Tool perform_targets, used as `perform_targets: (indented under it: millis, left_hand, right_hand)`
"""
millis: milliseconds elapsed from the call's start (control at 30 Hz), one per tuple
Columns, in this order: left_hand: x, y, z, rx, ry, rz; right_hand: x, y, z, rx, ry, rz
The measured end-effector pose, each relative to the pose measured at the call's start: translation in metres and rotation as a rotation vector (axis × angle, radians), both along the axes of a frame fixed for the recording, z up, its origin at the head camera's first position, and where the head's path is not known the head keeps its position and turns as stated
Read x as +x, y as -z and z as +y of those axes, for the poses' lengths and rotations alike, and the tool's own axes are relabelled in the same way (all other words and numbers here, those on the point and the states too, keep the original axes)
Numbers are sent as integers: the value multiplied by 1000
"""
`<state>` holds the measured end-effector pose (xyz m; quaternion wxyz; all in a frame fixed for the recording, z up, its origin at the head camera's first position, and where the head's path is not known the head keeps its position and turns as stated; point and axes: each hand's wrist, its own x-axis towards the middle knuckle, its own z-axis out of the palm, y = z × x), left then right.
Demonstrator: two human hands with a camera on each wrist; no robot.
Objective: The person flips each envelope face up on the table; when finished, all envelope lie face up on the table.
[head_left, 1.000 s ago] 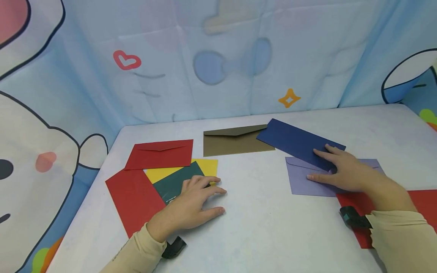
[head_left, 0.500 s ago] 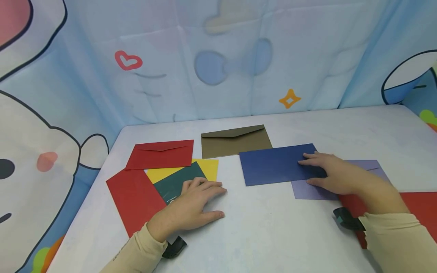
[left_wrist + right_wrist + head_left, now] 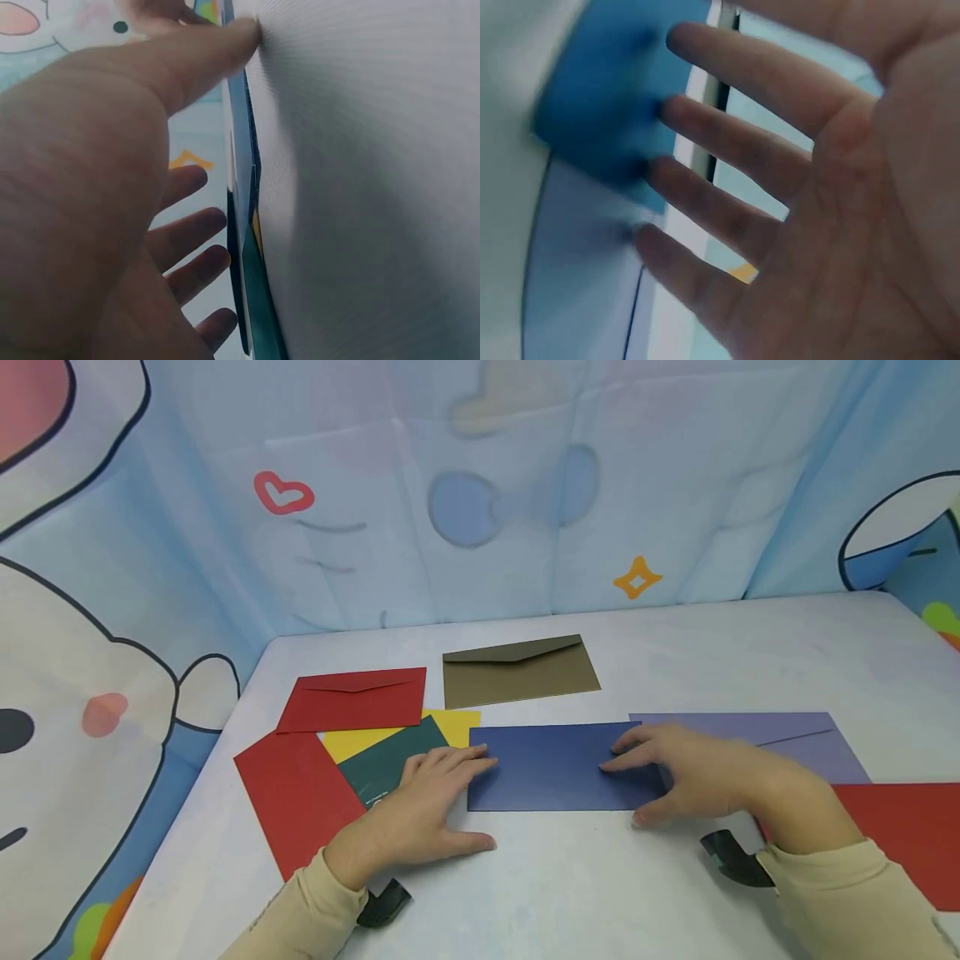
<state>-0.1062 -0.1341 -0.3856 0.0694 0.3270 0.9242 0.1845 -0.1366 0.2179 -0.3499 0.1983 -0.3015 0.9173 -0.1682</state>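
A dark blue envelope (image 3: pixel 547 768) lies flat in the middle of the table. My right hand (image 3: pixel 705 777) is at its right end with fingers spread and fingertips on or just over it. In the right wrist view, extended fingers (image 3: pixel 727 135) reach toward the blue envelope (image 3: pixel 607 82) and the lilac one (image 3: pixel 581 255). My left hand (image 3: pixel 412 818) lies over the lower part of a dark green envelope (image 3: pixel 393 764), fingers extended, index fingertip at the blue envelope's left edge. In the left wrist view, my fingers (image 3: pixel 199 277) look straight and apart, holding nothing.
A lilac envelope (image 3: pixel 795 743) and a red one (image 3: pixel 900 839) lie at the right. An olive-brown envelope (image 3: pixel 521 677) lies at the back. Two red envelopes (image 3: pixel 360 702) and a yellow one (image 3: pixel 461 727) surround the green one. A patterned curtain (image 3: pixel 510 485) hangs behind the white table.
My right hand has slid the blue envelope left and toward me, off the olive-brown and lilac envelopes, straightening it up to my left fingertips. My left hand has stayed nearly still.
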Motion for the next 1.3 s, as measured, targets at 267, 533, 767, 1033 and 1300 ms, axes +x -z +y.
perform_targets:
  millis: [267, 533, 767, 1033, 1300]
  left_hand:
    - [-1, -1, -2, 35, 61, -47]
    - [-2, -3, -6, -12, 75, 22]
    - [-3, -4, -9, -29, 93, 57]
    - [-5, -3, -9, -45, 174, 171]
    - [-5, -5, -10, 41, 261, 302]
  right_hand:
    - [3, 1, -1, -105, -51, -26]
    - [-3, 9, 6, -187, -51, -29]
    - [-6, 14, 6, -225, -89, -17]
    - [-4, 13, 3, -208, -64, -47]
    - [-4, 12, 3, -238, -88, -48]
